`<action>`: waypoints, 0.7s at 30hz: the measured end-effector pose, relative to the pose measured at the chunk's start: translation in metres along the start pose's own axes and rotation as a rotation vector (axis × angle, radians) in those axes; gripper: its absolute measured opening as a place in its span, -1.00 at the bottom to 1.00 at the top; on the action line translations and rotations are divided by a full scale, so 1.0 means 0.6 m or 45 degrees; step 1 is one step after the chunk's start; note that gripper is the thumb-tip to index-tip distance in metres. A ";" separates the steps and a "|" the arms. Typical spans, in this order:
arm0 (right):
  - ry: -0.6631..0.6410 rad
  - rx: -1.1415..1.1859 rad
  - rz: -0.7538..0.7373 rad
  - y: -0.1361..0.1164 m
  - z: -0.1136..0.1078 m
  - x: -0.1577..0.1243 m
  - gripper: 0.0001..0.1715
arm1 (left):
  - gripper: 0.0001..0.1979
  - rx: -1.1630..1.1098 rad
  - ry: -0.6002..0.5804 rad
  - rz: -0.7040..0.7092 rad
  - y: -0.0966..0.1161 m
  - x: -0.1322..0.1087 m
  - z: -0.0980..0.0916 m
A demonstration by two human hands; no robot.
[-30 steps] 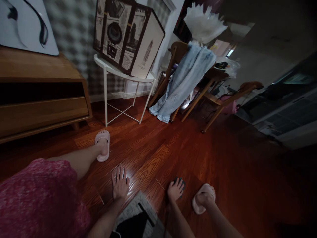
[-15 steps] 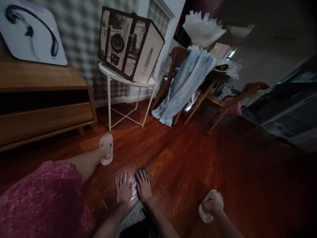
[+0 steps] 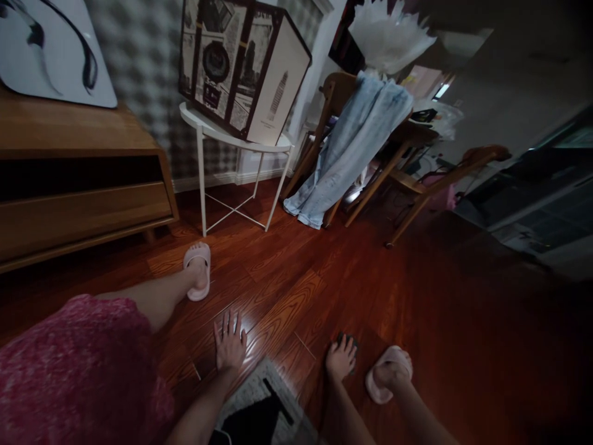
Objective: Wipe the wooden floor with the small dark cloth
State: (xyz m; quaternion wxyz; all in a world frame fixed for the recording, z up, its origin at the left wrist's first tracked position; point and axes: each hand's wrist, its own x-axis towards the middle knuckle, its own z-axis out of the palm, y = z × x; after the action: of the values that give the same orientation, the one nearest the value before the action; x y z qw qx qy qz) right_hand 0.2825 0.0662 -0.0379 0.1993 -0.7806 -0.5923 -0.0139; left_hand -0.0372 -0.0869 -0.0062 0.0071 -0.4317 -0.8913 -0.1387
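Note:
My left hand [image 3: 230, 344] lies flat on the reddish wooden floor [image 3: 278, 309], fingers spread, with nothing under it that I can see. Off to the right, my right hand [image 3: 340, 360] presses down on a small dark green cloth [image 3: 353, 341], its fingers bent over it. Most of the cloth is hidden beneath the palm, and only its edges show past the fingertips. A foot in a pink slipper [image 3: 382, 389] is close by on the right of that hand.
Below my hands lies a grey and black mat [image 3: 271, 377]. Another pink slipper [image 3: 207, 272] is on my other foot. Ahead stand a white side table [image 3: 204, 179] bearing a patterned trunk [image 3: 273, 93], a wooden cabinet [image 3: 83, 204], and a chair draped with jeans [image 3: 343, 161].
My right hand has slid the cloth rightward across the floor, away from my left hand and towards the right slipper. My left hand stays flat in about the same place.

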 end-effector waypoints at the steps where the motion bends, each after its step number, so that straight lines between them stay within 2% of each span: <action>1: 0.029 -0.009 0.045 -0.016 0.005 -0.018 -0.24 | -0.39 0.002 0.000 0.002 0.000 0.000 0.000; 4: 0.006 0.010 -0.033 -0.087 0.025 -0.071 -0.24 | -0.39 -0.008 -0.001 0.013 -0.002 -0.001 0.000; 9: -0.240 0.142 -0.507 -0.215 0.034 -0.165 -0.30 | -0.39 -0.014 0.033 0.021 -0.003 -0.002 0.006; 11: -0.365 0.130 -0.649 -0.252 0.027 -0.197 -0.30 | -0.38 -0.005 0.046 0.025 -0.002 -0.002 0.012; 13: -0.473 0.127 -0.826 -0.271 0.017 -0.208 -0.30 | -0.38 0.003 0.054 0.028 -0.002 -0.002 0.018; 16: -0.622 0.162 -1.185 -0.261 0.000 -0.167 -0.31 | -0.38 0.016 0.060 0.023 -0.002 -0.001 0.025; 18: -0.672 0.156 -1.284 -0.229 -0.007 -0.110 -0.32 | -0.39 0.020 0.058 0.015 -0.002 -0.001 0.026; 19: -0.661 0.137 -1.245 -0.206 -0.009 -0.078 -0.32 | -0.39 0.024 0.058 0.010 -0.002 0.000 0.026; 21: -0.564 0.082 -1.004 -0.152 -0.010 -0.019 -0.32 | -0.40 0.035 0.053 0.008 -0.002 0.000 0.024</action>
State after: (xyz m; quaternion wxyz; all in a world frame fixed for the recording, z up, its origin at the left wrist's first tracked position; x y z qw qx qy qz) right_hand 0.1955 0.0735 -0.0083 0.0712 -0.4731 -0.8728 0.0970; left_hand -0.0365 -0.0841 -0.0202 0.0320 -0.4315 -0.8913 -0.1355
